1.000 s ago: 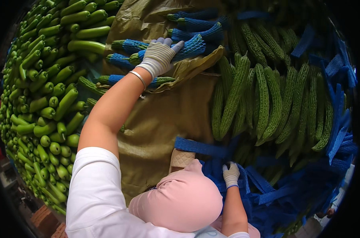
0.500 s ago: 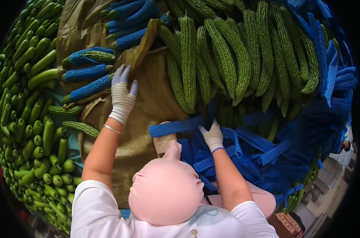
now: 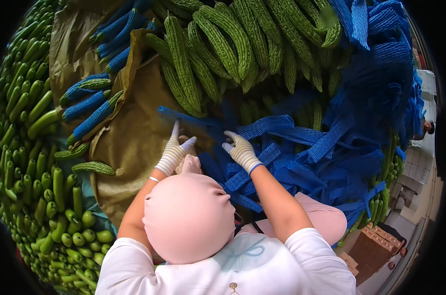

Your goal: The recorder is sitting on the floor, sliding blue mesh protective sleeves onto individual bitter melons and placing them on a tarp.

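My left hand [image 3: 172, 150], in a striped glove, is open, with forefinger and thumb apart. It is just below the left end of a blue foam mesh sleeve [image 3: 169, 113]. My right hand [image 3: 241, 151], gloved alike, has its fingers spread near the sleeve's blurred right end; contact there cannot be made out. Ahead of both hands lies a pile of bare bitter gourds [image 3: 225, 42]. To the left, several bitter gourds in blue mesh sleeves [image 3: 92, 120] rest side by side on a brown sheet [image 3: 129, 147].
Loose blue mesh sleeves [image 3: 301, 167] are heaped at the right. Smooth green gourds [image 3: 36, 128] cover the far left. Two bare bitter gourds [image 3: 94, 168] lie by the sheet's edge. My pink-clad knee [image 3: 188, 221] rises in front of me. Beyond the heap are brown boxes [image 3: 378, 246].
My left hand has come back from the sleeved gourds toward my right hand. My right hand has moved slightly left and its fingers have spread. The view has shifted.
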Action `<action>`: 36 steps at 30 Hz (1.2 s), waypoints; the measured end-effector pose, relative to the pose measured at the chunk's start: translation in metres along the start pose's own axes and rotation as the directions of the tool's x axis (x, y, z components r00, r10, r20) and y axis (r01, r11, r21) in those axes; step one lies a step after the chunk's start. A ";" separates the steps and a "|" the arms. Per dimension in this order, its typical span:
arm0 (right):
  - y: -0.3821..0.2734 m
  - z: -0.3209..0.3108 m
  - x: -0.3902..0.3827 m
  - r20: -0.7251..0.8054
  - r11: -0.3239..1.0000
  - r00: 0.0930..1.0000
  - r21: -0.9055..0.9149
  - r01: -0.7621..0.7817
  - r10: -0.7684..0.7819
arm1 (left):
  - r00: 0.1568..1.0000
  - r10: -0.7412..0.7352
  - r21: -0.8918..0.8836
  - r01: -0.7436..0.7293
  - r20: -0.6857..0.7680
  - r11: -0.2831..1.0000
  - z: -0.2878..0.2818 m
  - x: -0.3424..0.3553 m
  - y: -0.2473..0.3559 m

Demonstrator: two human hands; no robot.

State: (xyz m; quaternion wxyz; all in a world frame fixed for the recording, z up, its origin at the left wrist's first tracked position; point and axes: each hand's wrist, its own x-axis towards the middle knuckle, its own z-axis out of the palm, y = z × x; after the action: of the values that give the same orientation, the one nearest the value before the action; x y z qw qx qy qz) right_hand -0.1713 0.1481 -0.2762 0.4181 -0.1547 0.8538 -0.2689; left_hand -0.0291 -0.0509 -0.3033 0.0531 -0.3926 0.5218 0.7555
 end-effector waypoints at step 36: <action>-0.020 -0.229 -0.259 -0.817 0.851 0.263 -0.447 0.275 -0.513 | 0.713 0.453 0.174 -0.618 0.536 0.767 0.273 -0.146 0.235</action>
State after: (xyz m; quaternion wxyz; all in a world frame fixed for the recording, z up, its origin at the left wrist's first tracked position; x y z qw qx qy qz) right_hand -0.1971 0.3342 0.0146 -0.2270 -0.2319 0.8937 -0.3098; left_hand -0.1912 0.1185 0.0065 0.0183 -0.0140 0.7081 0.7057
